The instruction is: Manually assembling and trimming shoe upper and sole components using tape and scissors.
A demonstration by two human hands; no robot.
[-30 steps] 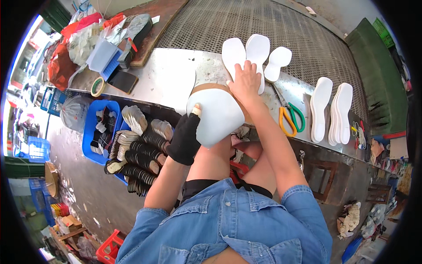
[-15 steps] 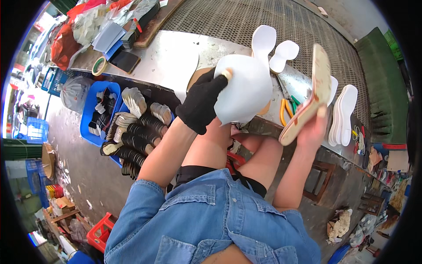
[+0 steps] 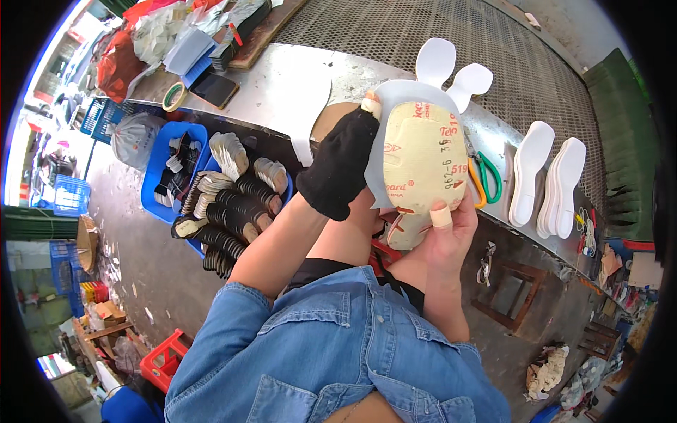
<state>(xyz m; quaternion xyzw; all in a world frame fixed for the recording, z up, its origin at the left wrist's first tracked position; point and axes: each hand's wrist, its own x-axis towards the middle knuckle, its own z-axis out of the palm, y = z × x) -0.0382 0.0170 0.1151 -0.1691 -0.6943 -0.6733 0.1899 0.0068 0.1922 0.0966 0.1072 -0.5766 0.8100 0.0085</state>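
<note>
My left hand point(image 3: 338, 163), in a black glove with the thumb tip bare, grips a smooth pale grey-white sheet point(image 3: 376, 158) by its left edge. Laid over that sheet is a cream insole board point(image 3: 421, 148) with red and black print, its narrower part bending down toward my lap. My right hand point(image 3: 451, 236), bare with tape round the thumb, pinches the board at its lower right. Its fingers are partly hidden behind the board. Just right of the board lie orange-handled pliers point(image 3: 477, 185) and green-handled scissors point(image 3: 495, 178).
White insoles point(image 3: 532, 173) and another stack of them point(image 3: 562, 187) lie on the bench's right side. Two more point(image 3: 435, 62) lie beyond my hands. At left, blue crates point(image 3: 150, 183) hold black and pale shoe parts. A phone point(image 3: 214, 90) and tape roll point(image 3: 174, 96) lie far left.
My right hand has brought the insole board leftward and down onto the sheet, turning its printed face up. The left hand, still holding the sheet, has shifted slightly right.
</note>
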